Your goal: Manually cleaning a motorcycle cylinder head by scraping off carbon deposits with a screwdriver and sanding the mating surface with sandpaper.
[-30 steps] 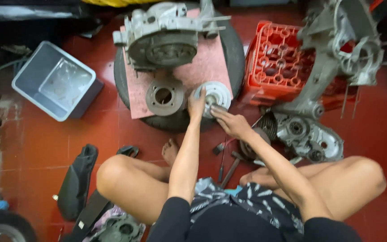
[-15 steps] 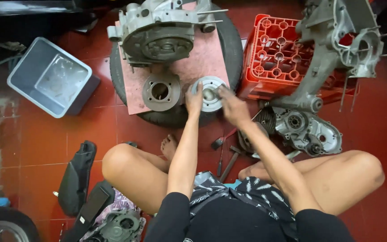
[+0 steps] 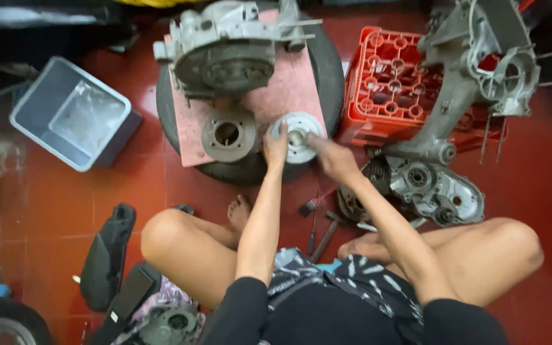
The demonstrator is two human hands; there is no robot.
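Since the earlier frame both hands barely shifted: my left hand [image 3: 277,144] steadies the silver disc [image 3: 297,136]; right hand [image 3: 327,155] grasps its hub; fitting unfinished.

Red crate [image 3: 394,83], pink board [image 3: 289,89], grey tub [image 3: 46,96], silver disc [image 3: 298,128]

Matt grey metal disc [image 3: 297,135], red plastic crate [image 3: 396,89], glossy red floor [image 3: 52,204]
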